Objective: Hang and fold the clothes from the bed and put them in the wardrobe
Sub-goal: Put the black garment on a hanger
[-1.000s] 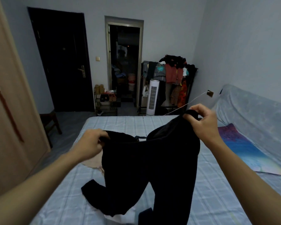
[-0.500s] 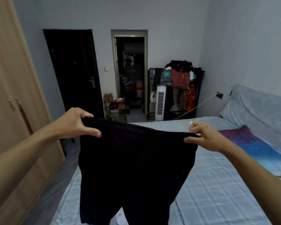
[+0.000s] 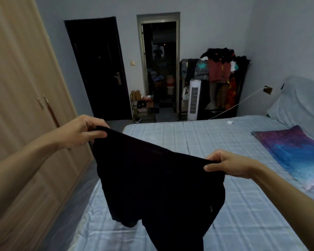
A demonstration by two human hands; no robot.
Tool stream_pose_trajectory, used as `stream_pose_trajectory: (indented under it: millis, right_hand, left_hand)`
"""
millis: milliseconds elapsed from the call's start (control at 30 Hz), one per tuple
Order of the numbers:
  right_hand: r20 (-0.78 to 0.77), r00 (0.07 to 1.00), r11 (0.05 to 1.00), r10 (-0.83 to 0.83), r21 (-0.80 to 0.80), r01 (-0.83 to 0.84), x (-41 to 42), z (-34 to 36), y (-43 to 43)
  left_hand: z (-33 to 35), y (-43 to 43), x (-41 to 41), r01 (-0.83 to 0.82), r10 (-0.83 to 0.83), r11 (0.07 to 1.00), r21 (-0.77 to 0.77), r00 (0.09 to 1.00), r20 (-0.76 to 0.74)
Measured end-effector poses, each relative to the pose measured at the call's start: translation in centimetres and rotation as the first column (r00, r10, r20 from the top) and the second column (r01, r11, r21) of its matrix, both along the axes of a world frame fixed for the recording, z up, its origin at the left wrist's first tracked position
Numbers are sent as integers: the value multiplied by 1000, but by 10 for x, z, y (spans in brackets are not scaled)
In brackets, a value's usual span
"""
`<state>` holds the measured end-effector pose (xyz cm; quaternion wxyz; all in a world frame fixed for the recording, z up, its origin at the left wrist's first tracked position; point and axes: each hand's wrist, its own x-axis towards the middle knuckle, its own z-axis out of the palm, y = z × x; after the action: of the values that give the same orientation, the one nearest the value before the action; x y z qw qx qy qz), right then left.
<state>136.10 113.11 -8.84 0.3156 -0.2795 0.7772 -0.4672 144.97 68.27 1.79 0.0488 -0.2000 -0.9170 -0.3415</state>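
A pair of black trousers hangs stretched by its waistband between my two hands, above the near left part of the bed. My left hand pinches the waistband's left end, higher up. My right hand pinches the right end, lower. The legs drop down over the light blue checked sheet and out of the bottom of the view. The wardrobe with its light wooden doors shut stands along the left, right beside the bed.
A purple and blue pillow lies at the bed's right. A small white object sits near the far edge. Beyond are a dark door, an open doorway, a shoe rack, a white tower fan and a loaded clothes rack.
I have lifted the trousers off the bed and spread the waistband wide. My view has turned left, and my right hand has sunk lower than my left.
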Motion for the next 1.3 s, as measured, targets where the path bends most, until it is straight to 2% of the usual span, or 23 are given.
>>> stream_pose_trajectory:
  millis: [100, 233, 300, 433, 600, 700, 800, 867, 933, 1000, 1067, 1133, 1167, 1233, 1300]
  right_hand:
    - [-226, 964, 988, -137, 41, 150, 18, 1, -13]
    - [-520, 811, 933, -267, 70, 352, 43, 21, -30]
    - [-603, 753, 908, -264, 108, 405, 62, 31, -37]
    - [-740, 641, 877, -203, 153, 455, 103, 41, -60]
    - [-838, 452, 866, -307, -49, 498, 148, 43, -88]
    - [-797, 388, 819, -462, -217, 531, 171, 42, -100]
    - [-689, 407, 765, -600, -346, 543, 185, 47, -106]
    - [-556, 509, 750, -657, -414, 515, 195, 54, -106]
    - [-429, 618, 750, -659, -442, 493, 205, 65, -101]
    - [-312, 723, 769, -617, -437, 467, 211, 73, -90]
    - [-218, 811, 806, -543, -405, 431, 213, 77, -74]
    - [-159, 849, 829, -503, -364, 423, 216, 77, -64]
    - [-139, 840, 820, -524, -350, 453, 216, 76, -62]
    - [-110, 772, 758, -625, -318, 569, 208, 67, -70]
    - [-119, 614, 620, -780, -280, 733, 188, 55, -90]
  left_hand:
    - [-2, -10, 19, 15, -14, 998, -57, 1000, 17]
    - [0, -37, 43, -45, 52, 971, -234, 998, 21]
    - [-1, -51, 61, -68, 55, 961, -268, 997, -55]
    - [-9, -74, 102, -99, 47, 969, -225, 973, -227]
    - [-30, -105, 133, -96, 25, 976, -193, 939, -342]
    - [-47, -108, 146, -184, 153, 982, -38, 900, -408]
    - [-49, -106, 155, -232, 256, 967, 109, 889, -380]
    - [-40, -102, 166, -207, 268, 951, 228, 922, -280]
    - [-32, -99, 177, -193, 240, 925, 329, 964, -111]
    - [-24, -99, 186, -190, 184, 915, 355, 982, 52]
    - [-21, -99, 194, -178, 98, 903, 392, 972, 215]
    - [-23, -90, 203, -172, -5, 861, 478, 938, 348]
    - [-24, -79, 207, -182, -52, 823, 537, 919, 391]
    - [-27, -53, 205, -305, -10, 749, 588, 882, 471]
    - [-35, -27, 182, -513, 235, 687, 514, 827, 511]
